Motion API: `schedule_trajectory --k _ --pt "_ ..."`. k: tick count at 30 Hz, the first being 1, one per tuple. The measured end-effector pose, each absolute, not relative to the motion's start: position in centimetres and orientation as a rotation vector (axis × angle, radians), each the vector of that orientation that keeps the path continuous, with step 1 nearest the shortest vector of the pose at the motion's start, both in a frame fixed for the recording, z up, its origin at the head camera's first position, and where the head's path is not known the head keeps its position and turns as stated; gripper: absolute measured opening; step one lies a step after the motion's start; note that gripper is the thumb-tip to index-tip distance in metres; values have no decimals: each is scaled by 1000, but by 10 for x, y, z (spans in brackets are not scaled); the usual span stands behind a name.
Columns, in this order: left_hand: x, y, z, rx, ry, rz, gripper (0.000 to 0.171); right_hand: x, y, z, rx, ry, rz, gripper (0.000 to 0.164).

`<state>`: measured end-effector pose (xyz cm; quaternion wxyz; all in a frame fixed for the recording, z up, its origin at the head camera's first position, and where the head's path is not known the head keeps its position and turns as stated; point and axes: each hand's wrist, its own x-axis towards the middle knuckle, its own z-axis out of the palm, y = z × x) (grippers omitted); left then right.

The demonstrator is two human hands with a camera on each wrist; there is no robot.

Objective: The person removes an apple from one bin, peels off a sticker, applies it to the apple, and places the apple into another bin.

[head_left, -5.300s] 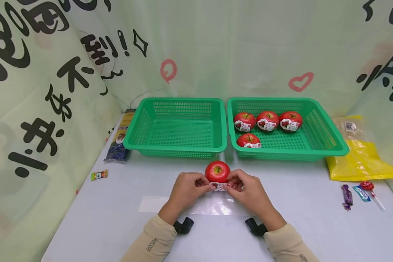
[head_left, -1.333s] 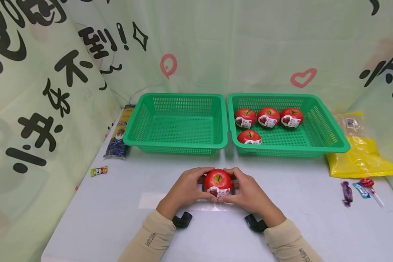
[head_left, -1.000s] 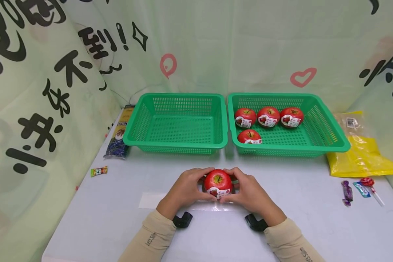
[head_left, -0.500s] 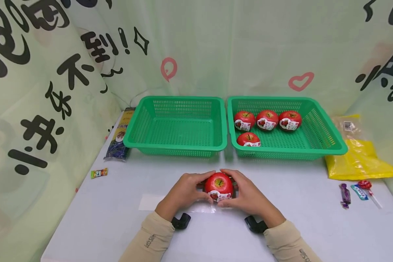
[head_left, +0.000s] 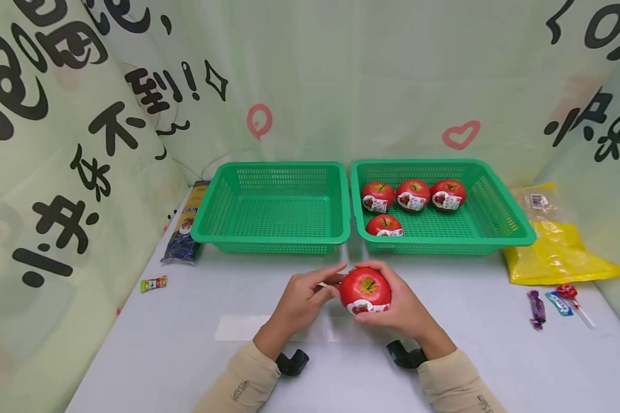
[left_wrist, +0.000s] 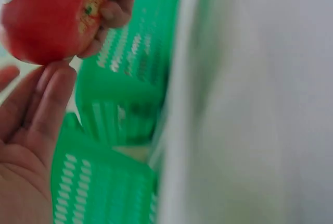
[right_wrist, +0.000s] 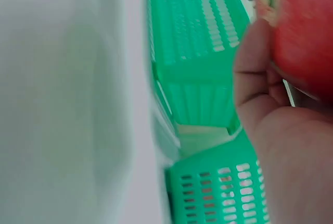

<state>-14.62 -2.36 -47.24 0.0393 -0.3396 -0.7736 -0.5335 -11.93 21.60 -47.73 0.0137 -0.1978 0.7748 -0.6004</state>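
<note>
My right hand (head_left: 409, 307) grips a red apple (head_left: 365, 285), fingers and thumb curled round its right side, stem up. A white printed label (head_left: 368, 307) runs across the apple's near side. To the left of the apple is my left hand (head_left: 298, 303), with fingers extended and thumb apart. In the left wrist view its straight fingertips (left_wrist: 61, 73) reach the apple's edge; whether they touch cannot be told. Beneath the hands lies a clear plastic sheet (head_left: 341, 331) with a white strip (head_left: 240, 328) at its left.
A green basket (head_left: 271, 246) stands at the back left. Beside it, another green basket (head_left: 446, 244) holds several labelled apples (head_left: 412, 195). Yellow bag (head_left: 558, 252), purple candy (head_left: 537, 310), blue packet (head_left: 559, 304) and lollipop (head_left: 567, 291) lie right; a dark packet (head_left: 183, 235) and small candy (head_left: 154, 283) left.
The label, earlier pinched between both hands in front of the apple, is now on it. My left hand has come away from its two-handed hold; the right hand has shifted the apple rightward.
</note>
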Motion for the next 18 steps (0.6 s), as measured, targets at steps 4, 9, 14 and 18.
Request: schedule_trajectory --k 4,9,14,18 --pt "-155 3 -455 -739 -2494 -1831 45 -120 231 -471 -564 2502 -1992 77" --pt "-172 51 -456 -448 -2670 -1901 63 -120 244 -469 -495 2537 -2066 77" --pt "-191 85 -462 -297 -2590 -1970 78 -122 248 -469 -401 2519 -2151 79" --pt "-202 98 -465 -241 -2556 -1915 81 -122 252 -466 -331 2505 -2220 78"
